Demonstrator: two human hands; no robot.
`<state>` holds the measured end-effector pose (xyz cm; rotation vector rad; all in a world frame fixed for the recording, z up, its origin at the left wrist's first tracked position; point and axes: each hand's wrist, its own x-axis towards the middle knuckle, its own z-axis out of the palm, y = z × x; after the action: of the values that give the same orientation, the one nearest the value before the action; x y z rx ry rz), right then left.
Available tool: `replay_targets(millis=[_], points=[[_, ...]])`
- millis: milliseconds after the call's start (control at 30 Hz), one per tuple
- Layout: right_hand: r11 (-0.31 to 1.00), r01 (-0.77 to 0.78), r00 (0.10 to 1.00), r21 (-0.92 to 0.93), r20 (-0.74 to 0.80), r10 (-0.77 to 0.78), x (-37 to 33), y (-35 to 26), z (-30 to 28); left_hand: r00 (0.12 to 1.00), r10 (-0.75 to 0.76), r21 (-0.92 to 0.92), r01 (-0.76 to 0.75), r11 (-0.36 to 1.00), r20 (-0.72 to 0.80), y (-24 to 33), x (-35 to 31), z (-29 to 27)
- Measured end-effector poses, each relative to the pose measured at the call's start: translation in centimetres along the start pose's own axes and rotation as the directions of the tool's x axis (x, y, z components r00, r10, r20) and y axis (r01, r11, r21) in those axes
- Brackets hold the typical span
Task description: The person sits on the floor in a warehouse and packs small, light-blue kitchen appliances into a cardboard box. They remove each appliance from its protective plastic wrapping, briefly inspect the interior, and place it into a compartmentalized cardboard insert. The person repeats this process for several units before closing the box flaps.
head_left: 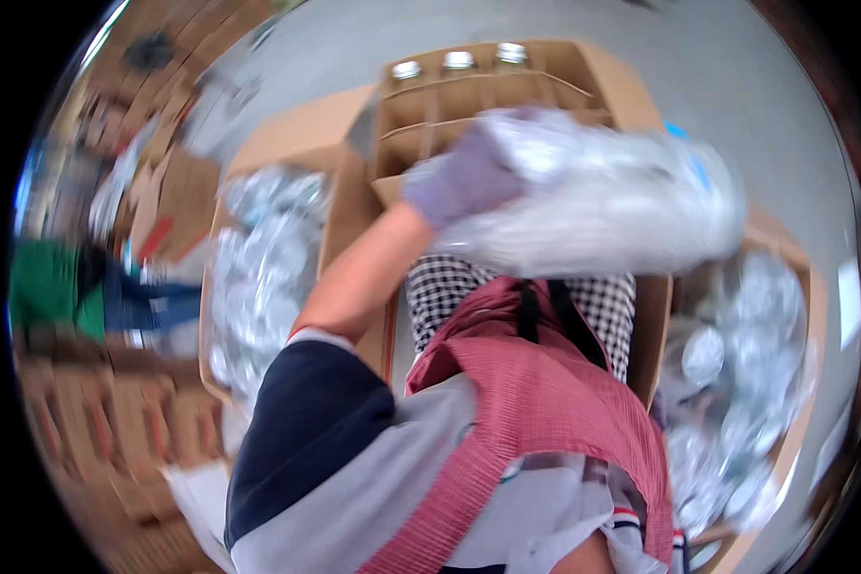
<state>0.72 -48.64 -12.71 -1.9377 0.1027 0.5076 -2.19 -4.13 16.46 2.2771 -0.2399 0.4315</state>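
My left hand, in a greyish-purple glove, reaches across in front of me. Its fingers are closed round the left end of a long, clear plastic-wrapped cylinder. Motion blurs this cylinder, and its contents cannot be made out; a blue patch shows near its right end. It is held roughly level above my lap, just this side of an open cardboard box with dividers. Three bottles with silvery caps stand in that box's far row of compartments. My right hand does not show; only part of that arm appears at the lower edge.
Open cartons full of clear plastic-wrapped items stand at my left and right. Stacked brown cartons line the far left. A person in a green top is beyond the left carton. Grey floor lies past the divided box.
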Motion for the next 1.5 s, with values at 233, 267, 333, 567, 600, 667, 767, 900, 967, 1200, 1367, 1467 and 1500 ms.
replay_targets(millis=[233, 267, 333, 567, 600, 667, 767, 900, 967, 1200, 1367, 1467, 1500], points=[[0.510, 0.580, 0.660, -0.634, -0.001, -0.752, -6.2, -16.5, -11.3, 0.990, -0.018, -0.013, 0.016, 1.000, -0.141, 2.0, -2.6, -0.8], [0.450, 0.610, 0.598, -0.653, 0.006, -0.802, -8.4, -24.0, -8.8, 0.994, 0.007, 0.119, 0.006, 0.993, -0.108, 2.1, -2.7, -0.6], [0.232, 0.726, 0.409, -0.648, 0.135, -0.902, -9.3, -31.4, -4.4, 0.997, 0.073, 0.328, -0.066, 0.942, -0.008, 2.0, -0.8, 0.8], [0.038, 0.886, 0.330, -0.462, 0.571, -0.752, -1.6, -36.3, 11.8, 0.986, 0.160, 0.493, -0.116, 0.862, -0.046, 3.3, -3.5, -2.5], [-0.068, 0.871, 0.318, -0.487, 0.663, -0.678, -0.2, -36.0, 11.1, 0.972, 0.195, 0.486, -0.109, 0.867, -0.130, 3.2, -5.3, -4.3], [-0.286, 0.773, 0.249, -0.567, 0.685, -0.685, 3.4, -34.7, 8.3, 0.827, 0.245, 0.251, -0.130, 0.959, -0.506, 1.7, -9.5, -10.5], [-0.271, 0.723, 0.361, -0.636, 0.682, -0.636, 6.7, -33.6, 8.6, 0.472, 0.047, 0.341, 0.561, 0.754, -0.881, -7.2, -21.5, -17.8], [-0.136, 0.677, 0.511, -0.723, 0.595, -0.620, 8.7, -33.1, 10.7, 0.367, -0.638, 0.478, 0.878, -0.003, -0.677, -14.1, -38.0, -10.8], [0.117, 0.635, 0.698, -0.763, 0.502, -0.511, 8.2, -34.5, 12.3, 0.463, -0.688, 0.456, 0.865, 0.211, -0.559, -11.3, -38.8, -10.1], [0.365, 0.619, 0.759, -0.695, 0.413, -0.503, 11.0, -36.3, 16.2, -0.006, -0.430, 0.068, 0.985, -0.156, -0.903, -13.5, -53.0, -18.3], [0.394, 0.648, 0.741, -0.652, 0.420, -0.524, 12.1, -36.6, 16.5, -0.637, -0.619, -0.878, 0.432, 0.206, -0.459, -13.9, -68.4, -14.8], [0.415, 0.658, 0.733, -0.629, 0.407, -0.545, 11.9, -35.9, 16.1, -0.476, -0.173, -0.506, 0.827, 0.245, -0.862, -15.0, -65.2, -15.9], [0.408, 0.666, 0.725, -0.625, 0.412, -0.552, 12.0, -35.9, 16.2, -0.367, 0.018, -0.357, 0.916, 0.183, -0.930, -14.8, -62.1, -17.0]])
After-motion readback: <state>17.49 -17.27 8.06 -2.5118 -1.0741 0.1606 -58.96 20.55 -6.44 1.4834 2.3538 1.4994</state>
